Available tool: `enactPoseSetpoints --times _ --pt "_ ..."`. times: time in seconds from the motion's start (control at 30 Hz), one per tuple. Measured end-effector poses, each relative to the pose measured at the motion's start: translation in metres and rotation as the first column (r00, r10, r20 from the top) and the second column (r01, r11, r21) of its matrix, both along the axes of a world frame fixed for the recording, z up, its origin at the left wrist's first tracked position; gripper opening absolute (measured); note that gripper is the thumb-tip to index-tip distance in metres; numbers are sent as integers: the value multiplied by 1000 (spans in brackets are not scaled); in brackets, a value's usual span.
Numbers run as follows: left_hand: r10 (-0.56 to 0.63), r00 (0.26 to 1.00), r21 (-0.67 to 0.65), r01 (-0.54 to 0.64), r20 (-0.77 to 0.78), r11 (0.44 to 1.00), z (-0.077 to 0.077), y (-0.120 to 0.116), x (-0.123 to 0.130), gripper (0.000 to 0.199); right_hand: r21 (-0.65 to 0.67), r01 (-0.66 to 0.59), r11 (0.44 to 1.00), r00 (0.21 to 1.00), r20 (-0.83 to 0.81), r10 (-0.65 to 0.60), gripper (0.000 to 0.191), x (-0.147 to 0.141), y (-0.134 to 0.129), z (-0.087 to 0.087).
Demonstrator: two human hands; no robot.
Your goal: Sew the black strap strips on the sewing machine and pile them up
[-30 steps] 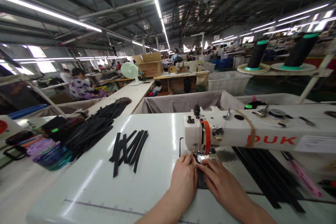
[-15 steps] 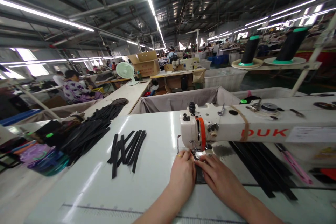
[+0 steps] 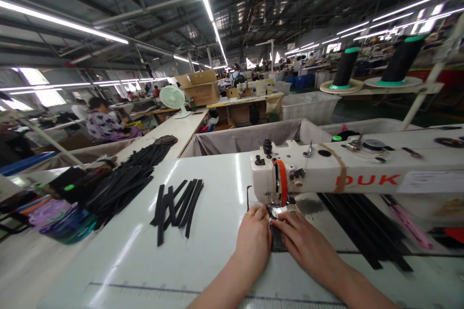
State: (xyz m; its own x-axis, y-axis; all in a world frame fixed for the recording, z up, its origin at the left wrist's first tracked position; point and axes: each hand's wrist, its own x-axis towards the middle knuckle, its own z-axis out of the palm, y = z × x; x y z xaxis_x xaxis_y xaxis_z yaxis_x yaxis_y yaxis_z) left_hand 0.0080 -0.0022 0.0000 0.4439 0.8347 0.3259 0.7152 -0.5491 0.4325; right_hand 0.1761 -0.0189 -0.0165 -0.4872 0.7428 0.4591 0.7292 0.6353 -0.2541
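My left hand and my right hand press a dark strip of material onto the white sewing table. Their fingertips meet just in front of the metal presser foot of a white DUK sewing machine. The fingers hide most of the strip and the needle area. A ring shows on my left hand. Several cut black strips lie loose on the table to the left of my left hand. More long black strips lie under the machine arm to the right.
A heap of black strips and colourful items lie further left. Two black thread cones stand behind the machine. A fabric-lined bin lies beyond the table. A co-worker sits at the far left among other workstations.
The head view has shifted slightly, so the scene sits a little further left and higher. My hands stay at the presser foot on the strip, with little visible movement.
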Motion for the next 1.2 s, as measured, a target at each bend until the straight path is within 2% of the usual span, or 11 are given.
enactPoseSetpoints --times 0.4,0.6,0.7,0.77,0.83,0.9,1.07,1.2 --pt "-44 988 30 49 -149 998 5 12 -1 25 -23 17 1000 1000 -20 -17 37 -1 -3 3" --pt "-52 995 34 55 -89 998 1 11 1 27 -79 16 997 1000 7 -16 41 -3 -3 6" --pt "-27 997 47 30 -76 998 -5 9 1 24 -84 20 996 1000 17 -18 42 -3 -3 5" --pt "20 1000 32 -21 21 999 -9 10 0 24 -80 16 997 999 41 -13 41 -2 -2 4" --pt "130 983 -6 -131 133 991 -12 15 -1 27 -85 9 996 998 67 -3 41 0 -1 2" --pt "216 963 -22 -216 158 976 -13 23 -2 30 -96 1 995 997 80 7 42 1 0 1" --pt "162 982 -24 -165 -99 986 -8 36 -10 29 -90 -21 996 997 69 27 42 4 2 -3" --pt "304 922 52 -301 -241 952 5 32 -16 31 -40 -25 999 998 65 27 42 6 2 -8"
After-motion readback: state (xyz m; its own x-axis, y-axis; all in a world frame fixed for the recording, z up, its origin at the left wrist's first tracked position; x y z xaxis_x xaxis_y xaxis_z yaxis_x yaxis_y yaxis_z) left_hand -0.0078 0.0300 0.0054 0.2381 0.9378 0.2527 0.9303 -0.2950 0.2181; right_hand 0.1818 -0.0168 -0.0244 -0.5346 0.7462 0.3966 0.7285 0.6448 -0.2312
